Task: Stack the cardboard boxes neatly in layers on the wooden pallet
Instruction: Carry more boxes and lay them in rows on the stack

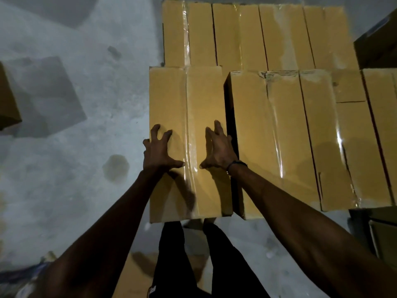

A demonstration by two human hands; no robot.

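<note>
A long taped cardboard box (189,100) lies at the left end of the near row of the stack. My left hand (160,150) rests on its top left part with the fingers spread. My right hand (219,147) rests on its top right part, fingers spread, next to a dark gap beside the neighbouring box (268,136). Neither hand grips anything. A far row of boxes (257,35) lies behind. The wooden pallet is hidden under the boxes.
Grey concrete floor (75,147) spreads to the left, with a stain. A cardboard box (6,100) sits at the left edge, another box (376,39) at the upper right, and flat cardboard (137,274) by my legs.
</note>
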